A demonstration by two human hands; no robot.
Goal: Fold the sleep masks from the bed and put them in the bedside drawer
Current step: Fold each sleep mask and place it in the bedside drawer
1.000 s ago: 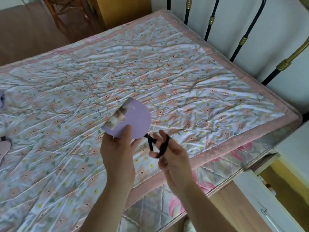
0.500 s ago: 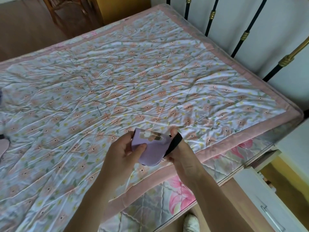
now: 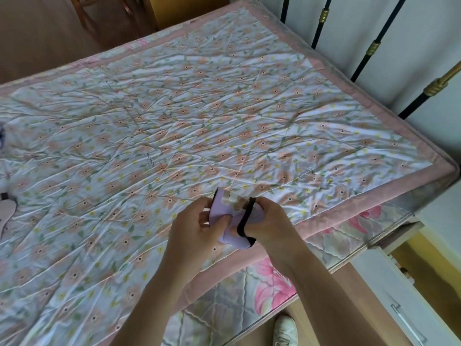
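Observation:
A lilac sleep mask [image 3: 230, 216] is folded in half and held between both hands just above the bed's near edge. Its black strap [image 3: 245, 221] runs around the folded mask. My left hand [image 3: 197, 228] grips the mask from the left, thumb on its front. My right hand [image 3: 272, 221] holds the mask's right side with fingers curled over the strap. A pink sleep mask [image 3: 6, 213] lies on the flowered quilt [image 3: 174, 121] at the far left. The white bedside drawer [image 3: 399, 303] stands open at the lower right.
A black and brass bed rail [image 3: 374, 48] rises behind the bed at the top right. A dark object [image 3: 2, 136] peeks in at the left edge. My white shoe [image 3: 285, 330] stands on the wooden floor below. A wooden chair [image 3: 104, 11] stands beyond the bed.
The mask went from open and raised, strap dangling in my right hand, to folded and lowered, with the strap now around it. Both hands moved closer together.

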